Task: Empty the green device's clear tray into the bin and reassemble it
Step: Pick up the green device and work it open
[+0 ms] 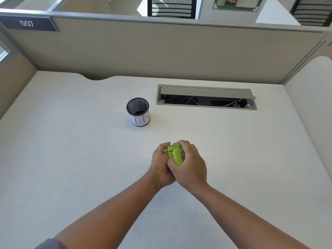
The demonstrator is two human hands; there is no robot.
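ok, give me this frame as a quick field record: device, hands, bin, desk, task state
device: green device, held above the desk, clasped between both hands
left hand: left hand wrapped around the device's left side
right hand: right hand closed over its right side and top
clear tray: mostly hidden by fingers; cannot tell if attached
bin: black mesh bin with white label, upright, beyond and left of the hands
desk: white desk; cable hatch open at the back
task state: nothing being tipped into the bin now

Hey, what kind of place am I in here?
Most likely an open-plan office cubicle: a white desk walled by beige partitions, a numbered plate reading 007, and a cable hatch set into the desktop.
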